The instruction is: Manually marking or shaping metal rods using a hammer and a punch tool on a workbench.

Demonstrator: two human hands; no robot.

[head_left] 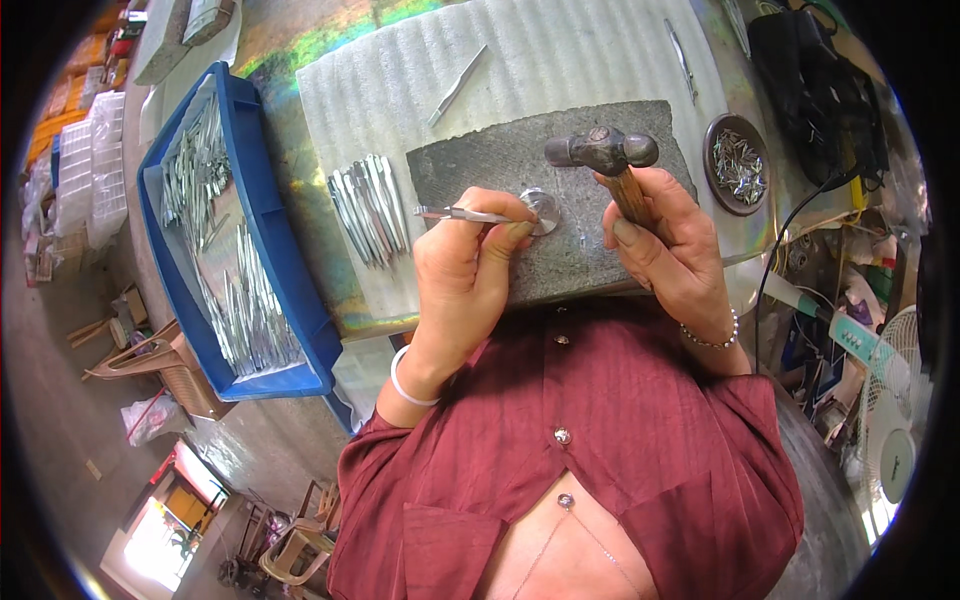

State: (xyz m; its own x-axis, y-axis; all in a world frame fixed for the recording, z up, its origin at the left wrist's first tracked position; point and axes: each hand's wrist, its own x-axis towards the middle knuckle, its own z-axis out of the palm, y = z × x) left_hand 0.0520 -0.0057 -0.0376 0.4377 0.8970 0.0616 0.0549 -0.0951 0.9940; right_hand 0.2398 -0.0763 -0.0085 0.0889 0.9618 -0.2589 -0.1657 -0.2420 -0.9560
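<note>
The left hand [462, 265] pinches a slender metal strip [440, 213] between thumb and fingers, and the right hand [678, 238] is closed around the wooden handle of a ball-peen hammer [600, 152]. The strip lies nearly crosswise, its free end pointing left and its other end at a round metal block [545, 208]; fingertips cover part of that end, so I cannot tell whether the two touch. The hammer's head is also crosswise, ball end to the right, its handle slanting back toward the person. Beneath both hands is a dark grey slab [465, 150] on a white foam sheet [365, 90]. Left of the slab, a row of strips [368, 212] lies side by side; one loose strip [458, 85] slants beyond it. To the right, a round bowl [709, 168] holds small shiny metal pieces [740, 168], with a black bag [812, 90] behind. At far left, a long blue tray [283, 225] contains two heaps of similar strips.
</note>
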